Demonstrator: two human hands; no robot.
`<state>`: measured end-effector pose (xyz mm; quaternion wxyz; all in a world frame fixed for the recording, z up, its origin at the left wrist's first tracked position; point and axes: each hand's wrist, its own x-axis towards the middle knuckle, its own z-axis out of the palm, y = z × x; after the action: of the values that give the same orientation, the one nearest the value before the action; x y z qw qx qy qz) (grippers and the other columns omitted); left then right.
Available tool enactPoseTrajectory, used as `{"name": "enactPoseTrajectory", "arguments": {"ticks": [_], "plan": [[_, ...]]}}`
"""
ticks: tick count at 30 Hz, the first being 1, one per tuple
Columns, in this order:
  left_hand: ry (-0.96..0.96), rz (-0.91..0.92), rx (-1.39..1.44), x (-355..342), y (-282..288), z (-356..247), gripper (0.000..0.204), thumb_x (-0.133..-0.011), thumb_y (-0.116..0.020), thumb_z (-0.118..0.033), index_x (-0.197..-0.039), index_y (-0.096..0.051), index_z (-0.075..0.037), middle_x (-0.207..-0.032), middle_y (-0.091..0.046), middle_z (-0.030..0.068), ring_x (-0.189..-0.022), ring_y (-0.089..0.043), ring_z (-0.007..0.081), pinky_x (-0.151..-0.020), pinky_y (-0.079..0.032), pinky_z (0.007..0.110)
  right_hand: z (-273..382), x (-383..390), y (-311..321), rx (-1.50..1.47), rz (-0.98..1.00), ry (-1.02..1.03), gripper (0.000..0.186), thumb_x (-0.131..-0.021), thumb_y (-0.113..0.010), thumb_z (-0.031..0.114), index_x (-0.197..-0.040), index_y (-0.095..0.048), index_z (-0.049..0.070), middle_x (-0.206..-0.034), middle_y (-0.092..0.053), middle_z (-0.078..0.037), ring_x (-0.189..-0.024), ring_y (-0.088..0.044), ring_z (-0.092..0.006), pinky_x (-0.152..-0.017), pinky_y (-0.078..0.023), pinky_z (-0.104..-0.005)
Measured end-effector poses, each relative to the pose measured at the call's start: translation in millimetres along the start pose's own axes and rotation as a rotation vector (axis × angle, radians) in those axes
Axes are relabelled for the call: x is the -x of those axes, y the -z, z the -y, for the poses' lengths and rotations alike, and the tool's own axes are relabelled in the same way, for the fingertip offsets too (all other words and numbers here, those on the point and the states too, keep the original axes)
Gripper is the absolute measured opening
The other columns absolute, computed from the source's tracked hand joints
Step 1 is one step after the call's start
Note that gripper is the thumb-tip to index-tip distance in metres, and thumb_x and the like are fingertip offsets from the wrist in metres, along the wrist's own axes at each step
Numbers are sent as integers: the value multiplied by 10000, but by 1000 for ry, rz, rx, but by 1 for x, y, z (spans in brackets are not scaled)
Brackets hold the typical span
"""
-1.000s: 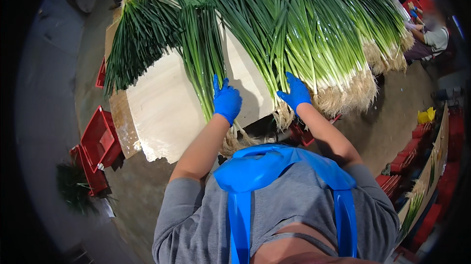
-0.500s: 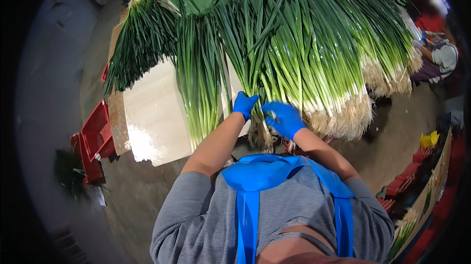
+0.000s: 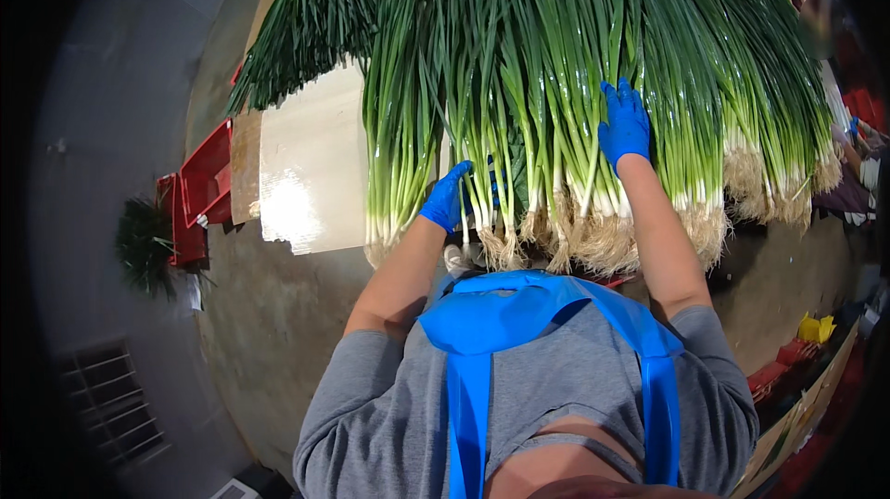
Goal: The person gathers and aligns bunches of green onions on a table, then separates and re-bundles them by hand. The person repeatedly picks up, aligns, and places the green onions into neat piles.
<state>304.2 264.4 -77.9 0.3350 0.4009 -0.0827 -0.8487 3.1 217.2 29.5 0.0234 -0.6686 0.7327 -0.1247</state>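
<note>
A broad layer of spring onions (image 3: 677, 119) lies across the table, green tops away from me and pale roots toward me. My left hand (image 3: 447, 199), in a blue glove, is around a small bunch of spring onions (image 3: 480, 207) near the root end. Its thumb is in front and blue fingers show behind the stalks. My right hand (image 3: 625, 126), also blue-gloved, lies on the layer with its fingers stretched out over the stalks. A separate strip of spring onions (image 3: 397, 147) lies to the left of my left hand.
A pale board (image 3: 311, 160) forms the table's left part, with dark green leaves (image 3: 311, 21) behind it. Red crates (image 3: 208, 174) stand at the left, near a heap of greens (image 3: 144, 237) on the floor. Other people are partly visible at the far right.
My right hand has moved from beside the left hand out to the right and farther onto the layer, its fingers now stretched. My left hand stays by the small bunch, whose stalks are now more spread.
</note>
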Motion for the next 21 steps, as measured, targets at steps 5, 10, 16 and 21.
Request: {"name": "enactPoseTrajectory", "arguments": {"ticks": [5,10,16,21], "plan": [[2,43,112,15,-13,-7,447,-867,-454,-373,-1197,-460,-72,-1099,-556,162,-981,-560,269,-856,-457,409,81,43,-2,-848,491,-68,313,-785,-601,84,-1054,-567,241,-1179,-509,-60,-964,-563,-193,-889,-451,-320],[-56,-131,-93,-1,-1,-3,357,-839,-547,-274,-1133,-525,-72,-1041,-585,103,-951,-556,207,-842,-435,327,118,78,-74,-617,751,-32,517,-741,-670,326,-1131,-513,26,-1009,-589,-142,-900,-573,-256,-816,-451,-342],[-34,76,31,9,6,-15,354,-813,-591,-246,-1102,-559,-44,-1008,-595,85,-925,-542,166,-796,-435,281,146,76,-77,-663,852,-125,575,-730,-668,416,-1070,-521,-24,-948,-588,-166,-813,-561,-233,-707,-444,-332],[-144,66,-263,4,15,-17,312,-823,-578,-274,-1056,-584,-66,-994,-596,59,-941,-527,153,-819,-403,292,131,87,-105,-984,721,-399,454,-723,-683,395,-913,-584,-6,-746,-566,-97,-652,-483,-149,-591,-417,-296]]}}
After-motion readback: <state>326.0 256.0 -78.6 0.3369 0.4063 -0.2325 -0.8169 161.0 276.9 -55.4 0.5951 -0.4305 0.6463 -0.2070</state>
